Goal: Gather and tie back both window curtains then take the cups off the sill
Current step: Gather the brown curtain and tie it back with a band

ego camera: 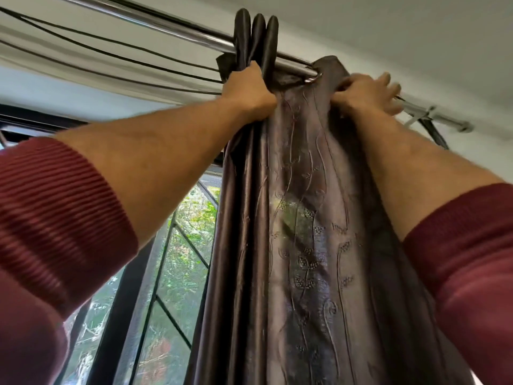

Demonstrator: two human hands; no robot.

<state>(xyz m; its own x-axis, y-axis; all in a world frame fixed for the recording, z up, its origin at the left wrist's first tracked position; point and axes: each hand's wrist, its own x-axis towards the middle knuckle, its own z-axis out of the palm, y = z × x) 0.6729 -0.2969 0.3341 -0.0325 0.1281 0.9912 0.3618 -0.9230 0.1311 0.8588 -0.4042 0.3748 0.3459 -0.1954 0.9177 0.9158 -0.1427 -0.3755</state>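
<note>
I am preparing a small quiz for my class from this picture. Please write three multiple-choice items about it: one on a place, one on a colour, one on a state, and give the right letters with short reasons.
1. Where is the left hand?
A. on the window frame
B. on the curtain just under the rod
C. on a cup

2. What colour are the sleeves?
A. dark red
B. blue
C. white

3. In what state is the curtain?
A. spread flat over the whole window
B. lying on the floor
C. bunched into folds, hanging on the rod

Key:
1 B, the fist closes on the folds right below the rod.
2 A, both ribbed cuffs look dark red.
3 C, the folds are pressed together between the left hand and the right hand, and glass shows beside them.
</note>
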